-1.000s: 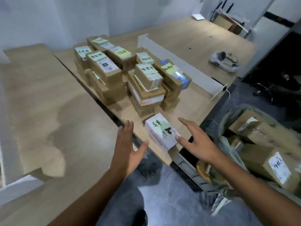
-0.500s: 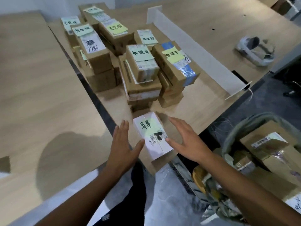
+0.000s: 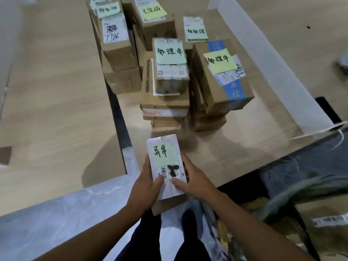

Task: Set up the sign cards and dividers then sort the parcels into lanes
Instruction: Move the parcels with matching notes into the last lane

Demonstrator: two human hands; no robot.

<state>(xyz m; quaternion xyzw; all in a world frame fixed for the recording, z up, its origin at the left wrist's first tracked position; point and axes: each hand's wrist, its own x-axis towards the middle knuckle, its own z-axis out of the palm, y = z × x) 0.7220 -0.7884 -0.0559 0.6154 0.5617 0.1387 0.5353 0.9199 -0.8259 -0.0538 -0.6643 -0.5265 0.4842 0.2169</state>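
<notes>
A white parcel with a green handwritten note lies at the near corner of the wooden table. My left hand grips its left side, thumb on top. My right hand grips its right side, thumb on top as well. Behind it stand stacks of brown parcels bearing green and yellow notes. A long white divider runs along the table to the right of the stacks.
A second wooden table lies to the left across a narrow dark gap. At the lower right a bag holds more brown parcels. Grey marbled floor lies below me.
Both hands closed in from either side and now grip the white parcel. The camera moved closer and tilted down over the table corner.
</notes>
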